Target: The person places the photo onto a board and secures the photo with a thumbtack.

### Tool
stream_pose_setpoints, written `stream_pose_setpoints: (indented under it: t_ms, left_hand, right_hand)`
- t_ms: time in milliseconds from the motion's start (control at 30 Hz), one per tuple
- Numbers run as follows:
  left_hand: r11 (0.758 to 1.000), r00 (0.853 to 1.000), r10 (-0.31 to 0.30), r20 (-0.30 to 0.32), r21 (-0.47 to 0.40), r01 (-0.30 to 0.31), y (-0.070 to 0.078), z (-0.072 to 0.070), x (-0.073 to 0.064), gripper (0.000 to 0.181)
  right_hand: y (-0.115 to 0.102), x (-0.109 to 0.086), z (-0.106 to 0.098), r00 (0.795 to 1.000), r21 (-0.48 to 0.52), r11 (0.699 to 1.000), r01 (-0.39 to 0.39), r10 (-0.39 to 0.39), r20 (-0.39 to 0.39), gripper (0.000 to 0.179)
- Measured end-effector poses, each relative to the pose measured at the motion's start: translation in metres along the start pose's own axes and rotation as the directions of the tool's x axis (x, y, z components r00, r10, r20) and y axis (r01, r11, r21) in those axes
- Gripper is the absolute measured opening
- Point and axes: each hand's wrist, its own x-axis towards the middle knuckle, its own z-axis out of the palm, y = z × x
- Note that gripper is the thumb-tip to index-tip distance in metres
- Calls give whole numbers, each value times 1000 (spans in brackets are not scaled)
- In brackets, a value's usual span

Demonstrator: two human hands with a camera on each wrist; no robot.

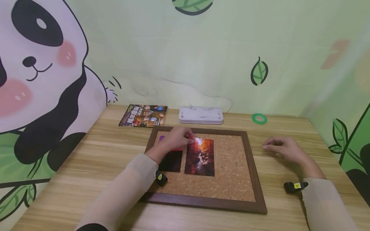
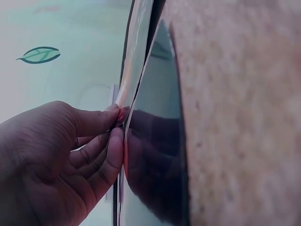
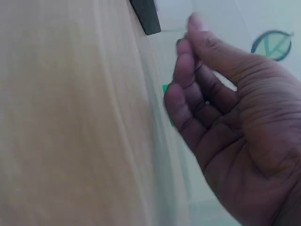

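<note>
A photo print (image 1: 200, 158) of a glowing orange forest stream lies upright on a cork board (image 1: 231, 170) with a dark wooden frame. My left hand (image 1: 180, 137) is at its upper left corner, pinching the edge between thumb and fingertips. From the left wrist view, the left hand (image 2: 70, 155) holds the glossy print's edge close over the cork. A second, dark print (image 1: 174, 162) with purple and red at its top lies to the left, partly hidden by that hand and wrist. Beside the board's right edge, my right hand (image 1: 284, 149) hovers over the table, fingers loosely bent, with nothing visible in it.
Behind the board, a comic-style book (image 1: 144, 115), a white tin case (image 1: 200, 115) and a roll of green tape (image 1: 259, 118) lie along the back of the wooden table (image 1: 95, 173). A wall covering with a panda and leaves (image 1: 162, 64) rises behind them.
</note>
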Motion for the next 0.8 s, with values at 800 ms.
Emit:
stream_pose_setpoints:
  t_ms: [800]
  left_hand:
    - [999,1000,6,-27,47,-5,-9,6,6,13]
  right_hand:
    - [-169,106,89,841,94,961,260,-273,467,10]
